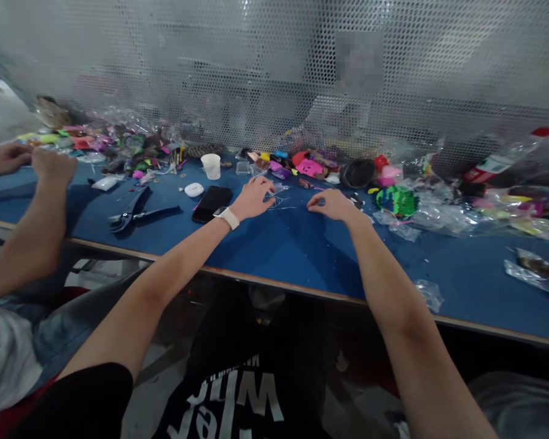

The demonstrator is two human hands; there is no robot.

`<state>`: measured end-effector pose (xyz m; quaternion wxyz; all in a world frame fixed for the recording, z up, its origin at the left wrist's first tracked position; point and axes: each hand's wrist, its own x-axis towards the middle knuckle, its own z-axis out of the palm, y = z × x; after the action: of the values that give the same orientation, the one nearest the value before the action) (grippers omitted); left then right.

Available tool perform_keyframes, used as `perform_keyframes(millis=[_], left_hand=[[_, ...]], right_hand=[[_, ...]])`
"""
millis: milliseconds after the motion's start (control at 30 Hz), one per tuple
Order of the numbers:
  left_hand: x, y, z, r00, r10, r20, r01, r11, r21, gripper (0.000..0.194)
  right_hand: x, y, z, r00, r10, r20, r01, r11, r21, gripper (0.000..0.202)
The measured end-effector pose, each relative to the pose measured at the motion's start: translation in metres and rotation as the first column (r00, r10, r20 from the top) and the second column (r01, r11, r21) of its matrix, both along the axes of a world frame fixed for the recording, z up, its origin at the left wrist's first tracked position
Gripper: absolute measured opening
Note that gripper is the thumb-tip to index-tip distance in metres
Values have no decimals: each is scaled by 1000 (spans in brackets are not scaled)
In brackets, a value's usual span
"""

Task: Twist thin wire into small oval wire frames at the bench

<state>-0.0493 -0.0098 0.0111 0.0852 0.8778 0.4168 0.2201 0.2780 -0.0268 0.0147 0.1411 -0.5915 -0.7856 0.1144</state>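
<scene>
My left hand [255,196], with a white-banded watch on its wrist, rests on the blue table with its fingers curled over a small bunch of clear thin strands [281,200]. The strands stick out to the right past the fingertips. My right hand [333,204] is held a little way to the right, thumb and fingers drawn together in a pinch. Whatever sits in that pinch, if anything, is too small to make out. Close by my left wrist lies a black phone [211,203].
A white cup [211,166], a white earbud case [194,189] and dark-handled cutters [137,212] are to the left. Colourful plastic pieces and clear bags [443,210] line the perforated metal panel [274,73]. A bottle [507,157] leans at right. A co-worker's hands [52,166] are far left.
</scene>
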Motion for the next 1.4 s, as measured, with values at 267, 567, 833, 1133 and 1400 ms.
perform_keyframes(millis=[267, 567, 833, 1133, 1400], left_hand=[[-134, -38, 23, 905, 424, -43, -421, 905, 64, 41], [-279, -51, 29, 377, 818, -433, -900, 434, 37, 73], [-256, -47, 32, 458, 765, -453, -831, 549, 88, 40], [-174, -78, 65, 769, 630, -111, -544, 734, 407, 46], [-8, -89, 79, 902, -396, -170, 422, 734, 532, 34]], right_hand=[[2, 5, -6, 999, -40, 22, 38, 996, 83, 14], [-17, -1, 1, 993, -112, -36, 116, 978, 172, 20], [-21, -2, -1, 984, -146, -99, 166, 956, 240, 22], [-43, -8, 10, 971, -102, -214, 163, 942, 292, 17], [-61, -40, 42, 603, -74, -794, -143, 969, -199, 82]])
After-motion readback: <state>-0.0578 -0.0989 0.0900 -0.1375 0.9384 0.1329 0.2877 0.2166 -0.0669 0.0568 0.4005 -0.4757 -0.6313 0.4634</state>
